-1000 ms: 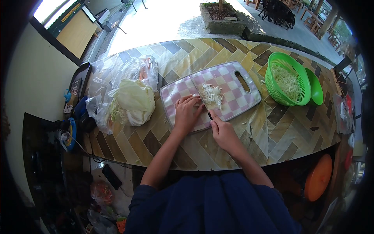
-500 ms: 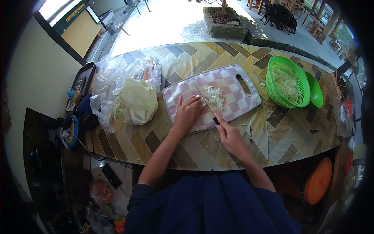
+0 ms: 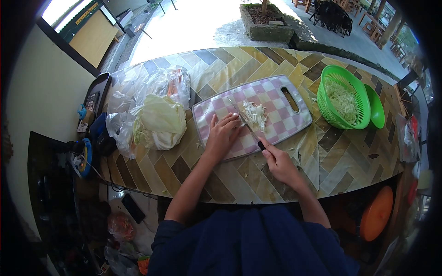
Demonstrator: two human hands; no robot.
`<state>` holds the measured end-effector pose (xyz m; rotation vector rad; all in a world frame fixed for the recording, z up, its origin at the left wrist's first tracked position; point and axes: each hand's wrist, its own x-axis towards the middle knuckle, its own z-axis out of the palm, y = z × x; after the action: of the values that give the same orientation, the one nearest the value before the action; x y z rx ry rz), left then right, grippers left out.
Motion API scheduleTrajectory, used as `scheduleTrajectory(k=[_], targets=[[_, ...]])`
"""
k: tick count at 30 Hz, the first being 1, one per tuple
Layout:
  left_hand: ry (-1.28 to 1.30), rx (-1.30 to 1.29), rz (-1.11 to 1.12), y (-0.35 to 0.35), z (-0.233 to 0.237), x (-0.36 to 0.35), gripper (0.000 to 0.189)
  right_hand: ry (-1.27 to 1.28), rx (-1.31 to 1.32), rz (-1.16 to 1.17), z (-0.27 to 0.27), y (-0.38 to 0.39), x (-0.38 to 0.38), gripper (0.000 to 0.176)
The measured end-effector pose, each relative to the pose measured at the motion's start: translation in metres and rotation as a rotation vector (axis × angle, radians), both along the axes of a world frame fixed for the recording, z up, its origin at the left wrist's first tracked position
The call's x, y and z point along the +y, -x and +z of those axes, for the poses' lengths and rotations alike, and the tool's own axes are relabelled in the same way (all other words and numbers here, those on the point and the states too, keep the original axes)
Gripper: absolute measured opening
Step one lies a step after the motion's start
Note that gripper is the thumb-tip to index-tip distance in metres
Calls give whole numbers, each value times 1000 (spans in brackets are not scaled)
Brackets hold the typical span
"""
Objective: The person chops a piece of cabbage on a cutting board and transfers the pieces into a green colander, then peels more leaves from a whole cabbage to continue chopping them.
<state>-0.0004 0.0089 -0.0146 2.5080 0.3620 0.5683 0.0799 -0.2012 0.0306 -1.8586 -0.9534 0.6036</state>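
A pink-and-white checkered cutting board (image 3: 214, 105) lies on the table before me. On its left half, my left hand (image 3: 223, 137) has bent fingers pressed over a small piece of cabbage (image 3: 236, 115), mostly hidden under the fingertips. My right hand (image 3: 280, 163) is closed round the black handle of a knife (image 3: 251, 130). The blade slants across the board, right beside the left fingertips. A small heap of shredded cabbage (image 3: 256, 115) rests just right of the blade. To the left, a partly cut cabbage head (image 3: 161, 120) sits against clear plastic bags (image 3: 120, 120).
A green basket (image 3: 329, 105) with shredded cabbage stands at the table's right, with a green bowl (image 3: 377, 109) beside it. A tray (image 3: 97, 89) and cables line the left edge. An orange stool seat (image 3: 376, 214) is below right, a phone (image 3: 133, 208) below left.
The right hand and the knife handle have shifted slightly right and back toward me. The left hand keeps its place on the cabbage piece. The whole view has tilted a little.
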Motion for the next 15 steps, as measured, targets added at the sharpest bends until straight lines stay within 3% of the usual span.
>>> scheduleTrajectory(k=[3, 15], targets=[[-5, -9, -6, 0, -1, 1, 22, 140, 32, 26, 9, -3, 1, 41], [-5, 4, 12, 1, 4, -1, 20, 42, -171, 0, -17, 4, 27, 43]])
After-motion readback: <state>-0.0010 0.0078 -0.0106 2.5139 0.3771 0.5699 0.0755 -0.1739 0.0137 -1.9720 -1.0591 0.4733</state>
